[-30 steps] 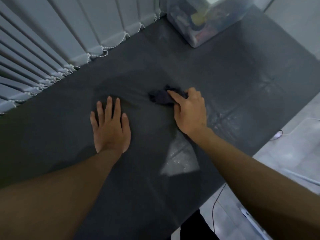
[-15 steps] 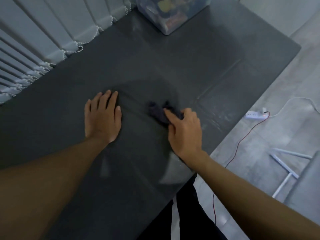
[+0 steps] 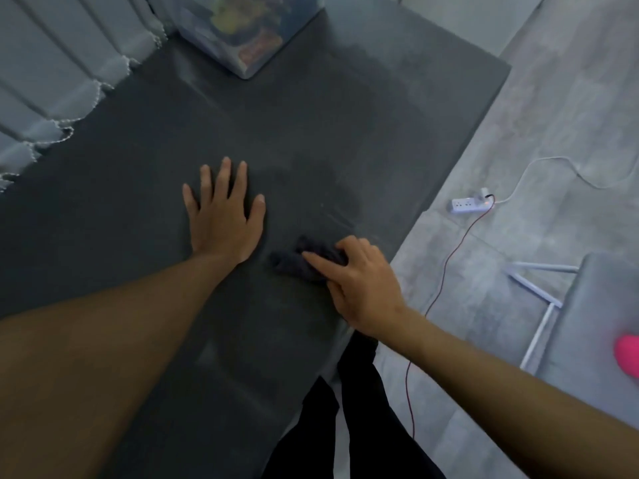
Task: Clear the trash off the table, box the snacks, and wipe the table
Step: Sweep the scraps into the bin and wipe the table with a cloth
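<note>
Your right hand (image 3: pixel 359 281) grips the bunched cloth (image 3: pixel 301 266) near the table's (image 3: pixel 311 126) right edge, your left hand (image 3: pixel 224 216) lies flat, fingers spread, just left of it, so wiping likely runs far, toward the box (image 3: pixel 242 39).

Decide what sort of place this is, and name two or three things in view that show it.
Probably a room in a home or small office: vertical blinds hang beside a dark table, a clear box of snack packets stands at its far end, and a power strip lies on the floor.
</note>
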{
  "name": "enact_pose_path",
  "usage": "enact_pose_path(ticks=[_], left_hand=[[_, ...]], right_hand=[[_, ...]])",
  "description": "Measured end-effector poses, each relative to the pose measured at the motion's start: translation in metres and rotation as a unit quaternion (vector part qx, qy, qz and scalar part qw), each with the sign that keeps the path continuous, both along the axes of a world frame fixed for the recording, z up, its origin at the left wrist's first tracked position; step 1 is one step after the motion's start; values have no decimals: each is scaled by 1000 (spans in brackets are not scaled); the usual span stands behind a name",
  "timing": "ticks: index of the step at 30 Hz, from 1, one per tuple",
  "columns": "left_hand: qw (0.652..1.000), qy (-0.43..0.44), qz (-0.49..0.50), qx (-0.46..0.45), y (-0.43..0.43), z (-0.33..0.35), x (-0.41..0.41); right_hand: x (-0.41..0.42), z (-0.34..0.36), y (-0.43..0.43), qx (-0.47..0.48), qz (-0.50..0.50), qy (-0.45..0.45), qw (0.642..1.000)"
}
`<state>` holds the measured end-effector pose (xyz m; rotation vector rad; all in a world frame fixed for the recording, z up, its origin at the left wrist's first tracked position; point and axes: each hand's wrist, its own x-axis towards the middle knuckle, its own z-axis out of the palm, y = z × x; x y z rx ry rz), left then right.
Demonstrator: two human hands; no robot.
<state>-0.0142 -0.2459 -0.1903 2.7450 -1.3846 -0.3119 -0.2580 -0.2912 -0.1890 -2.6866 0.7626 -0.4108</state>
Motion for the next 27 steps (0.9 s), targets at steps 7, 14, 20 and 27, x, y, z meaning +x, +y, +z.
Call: enact_pose_path(ticks=[7,14,20,27], left_hand=[[999,-1,-33,-3,-53,-1,-18],[999,-8,-34,3,-106,-1,-26],[1000,9,-26,8,-162,0,-33],[999,-25,17,29,-198,-6,-46]], right_hand=[[-17,0,-95,35,-277,-20,960],[-35,0,-120,-37,-71,19,997],[-8,-5,-172,28,-301,-7,953],[-27,-7,-231,-36,-52,22,998]])
